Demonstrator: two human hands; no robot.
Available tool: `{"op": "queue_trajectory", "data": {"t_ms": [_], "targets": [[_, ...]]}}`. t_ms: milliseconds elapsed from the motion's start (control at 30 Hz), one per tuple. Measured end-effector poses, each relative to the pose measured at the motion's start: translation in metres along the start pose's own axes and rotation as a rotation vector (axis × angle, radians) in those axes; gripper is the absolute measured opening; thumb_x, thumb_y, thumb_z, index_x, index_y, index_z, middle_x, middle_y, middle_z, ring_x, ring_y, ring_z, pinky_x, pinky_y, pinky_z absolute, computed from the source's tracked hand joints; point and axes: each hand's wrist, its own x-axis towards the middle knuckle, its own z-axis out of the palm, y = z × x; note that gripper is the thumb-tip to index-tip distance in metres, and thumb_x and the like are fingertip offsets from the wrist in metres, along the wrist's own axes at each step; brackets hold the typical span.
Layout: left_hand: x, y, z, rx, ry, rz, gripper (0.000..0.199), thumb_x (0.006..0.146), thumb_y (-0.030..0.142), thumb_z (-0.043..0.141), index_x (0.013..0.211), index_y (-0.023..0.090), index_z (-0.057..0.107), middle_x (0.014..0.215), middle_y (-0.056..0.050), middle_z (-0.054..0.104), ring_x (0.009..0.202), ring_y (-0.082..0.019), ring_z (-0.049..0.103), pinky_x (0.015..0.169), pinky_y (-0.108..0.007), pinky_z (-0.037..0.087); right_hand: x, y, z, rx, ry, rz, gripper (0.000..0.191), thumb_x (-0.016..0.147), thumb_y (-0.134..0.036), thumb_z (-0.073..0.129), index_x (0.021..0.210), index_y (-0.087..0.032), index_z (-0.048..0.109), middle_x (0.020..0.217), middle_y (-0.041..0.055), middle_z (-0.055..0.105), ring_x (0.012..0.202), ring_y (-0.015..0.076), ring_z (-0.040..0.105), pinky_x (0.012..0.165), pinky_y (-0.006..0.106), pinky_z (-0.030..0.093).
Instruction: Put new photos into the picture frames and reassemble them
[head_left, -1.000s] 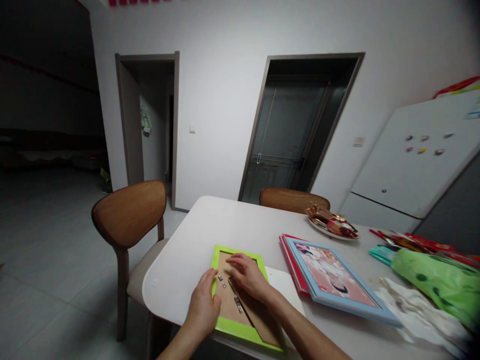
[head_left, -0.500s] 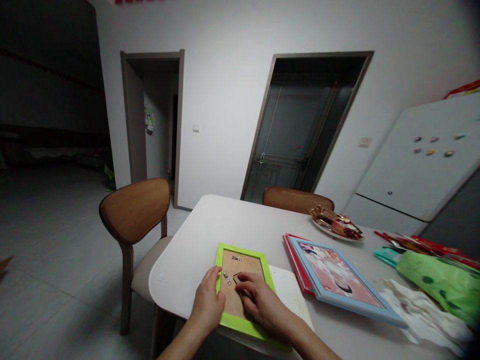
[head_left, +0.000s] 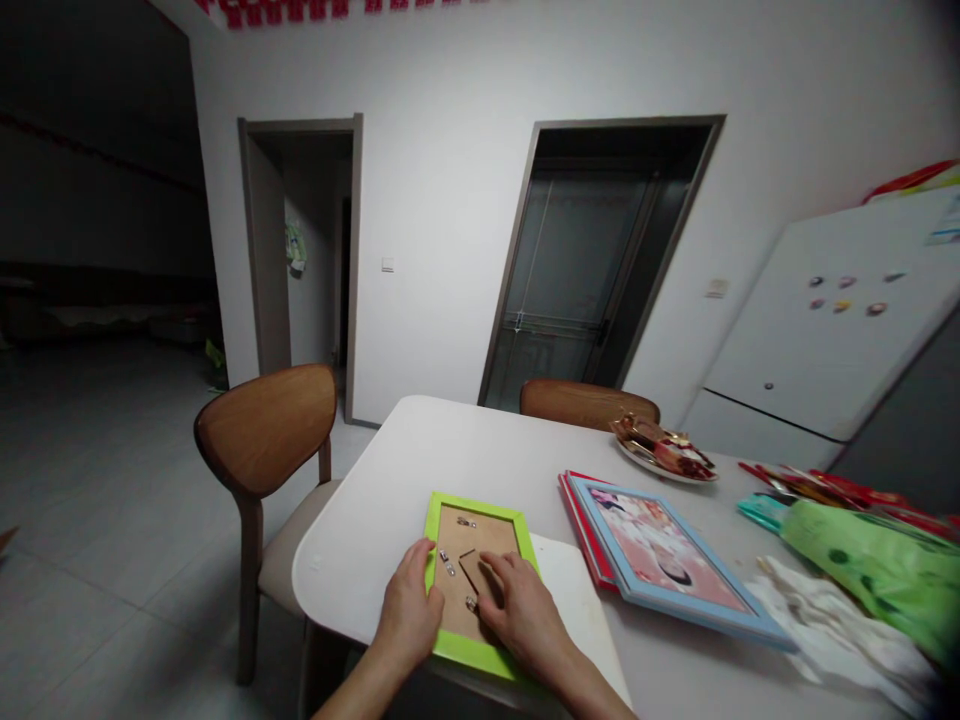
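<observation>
A bright green picture frame (head_left: 465, 648) lies face down near the table's front edge, its brown backing board (head_left: 457, 540) upward. Small metal clips (head_left: 448, 563) sit along the board's edges, and a thin dark stand outline (head_left: 468, 572) shows in its middle. My left hand (head_left: 409, 605) grips the frame's left side, thumb on top and the other fingers along the edge. Over the board's right part rests my right hand (head_left: 521, 610), fingers bent, thumb and forefinger apart, with nothing visible between them. Its thumb is close to a lower metal clip (head_left: 472, 604).
Right of the green frame, a light blue framed photo (head_left: 675, 560) lies on a red frame (head_left: 589, 535). Farther back is a plate of food (head_left: 664, 450). A green bag (head_left: 870, 560) and crumpled white tissue (head_left: 832, 620) lie at right. A wooden chair (head_left: 270, 430) stands left of the table (head_left: 465, 440).
My right hand has drawn slightly back from the stand outline and its fingers have spread, so the lower clip now shows. My left hand stays on the frame. The camera view has shifted slightly.
</observation>
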Motion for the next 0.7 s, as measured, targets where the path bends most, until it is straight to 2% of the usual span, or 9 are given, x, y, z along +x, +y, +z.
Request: {"op": "queue_trajectory", "data": {"t_ms": [133,233,300,400,467,567,700], "targets": [[0.001,0.005,-0.002,-0.025,-0.011,-0.024,0.045,0.067,0.015,0.041,0.111,0.006,0.044,0.113,-0.012,0.050,0.105,-0.018,0.044,0.093,-0.029,0.031,0.009,0.001,-0.013,0.050,0.029,0.051,0.047,0.057,-0.018,0.051,0.105,-0.014,0.052,0.097,0.0086,0.056,0.091,0.0196,0.049,0.081,0.028,0.036],[0.004,0.012,-0.005,-0.123,-0.012,-0.033,0.041,0.069,0.027,0.046,0.106,0.010,0.049,0.110,-0.010,0.052,0.103,-0.020,0.046,0.090,-0.031,0.033,0.014,-0.011,-0.028,0.062,0.035,0.045,0.046,0.056,-0.018,0.053,0.103,-0.016,0.053,0.096,0.0080,0.057,0.088,0.0196,0.051,0.080,0.028,0.037],[0.009,0.016,-0.009,-0.257,-0.040,-0.056,0.035,0.068,0.031,0.048,0.098,0.012,0.053,0.105,-0.009,0.056,0.098,-0.020,0.050,0.086,-0.030,0.037,0.014,-0.024,-0.034,0.088,0.070,0.009,0.042,0.058,-0.018,0.053,0.099,-0.016,0.055,0.095,0.0078,0.057,0.088,0.0195,0.051,0.081,0.028,0.037],[0.018,0.010,-0.028,-0.527,-0.110,-0.192,0.028,0.069,0.035,0.047,0.085,0.013,0.054,0.085,-0.007,0.063,0.076,-0.020,0.058,0.068,-0.030,0.045,0.009,-0.035,-0.035,0.186,0.128,-0.086,0.033,0.065,-0.024,0.050,0.097,-0.018,0.055,0.096,0.0067,0.056,0.089,0.0179,0.051,0.081,0.027,0.038],[0.022,-0.003,-0.047,-0.648,-0.116,-0.296,0.026,0.069,0.037,0.047,0.080,0.013,0.053,0.072,-0.004,0.064,0.063,-0.019,0.059,0.058,-0.029,0.045,0.005,-0.026,-0.033,0.221,0.157,-0.090,0.030,0.070,-0.030,0.047,0.098,-0.019,0.054,0.096,0.0061,0.056,0.088,0.0175,0.051,0.079,0.028,0.039],[0.023,-0.031,-0.078,-0.698,-0.074,-0.408,0.022,0.068,0.032,0.050,0.081,0.014,0.052,0.064,-0.001,0.063,0.057,-0.018,0.059,0.053,-0.027,0.044,-0.001,0.006,-0.031,0.128,0.189,0.067,0.029,0.071,-0.031,0.045,0.094,-0.018,0.056,0.094,0.0074,0.058,0.088,0.0195,0.052,0.079,0.030,0.038],[0.021,-0.062,-0.106,-0.502,-0.036,-0.474,0.016,0.067,0.027,0.051,0.077,0.014,0.054,0.062,-0.002,0.063,0.060,-0.018,0.059,0.053,-0.025,0.044,-0.006,0.040,-0.023,-0.070,0.084,0.234,0.037,0.066,-0.029,0.048,0.099,-0.014,0.055,0.093,0.0106,0.058,0.088,0.0216,0.053,0.078,0.029,0.037]]}}
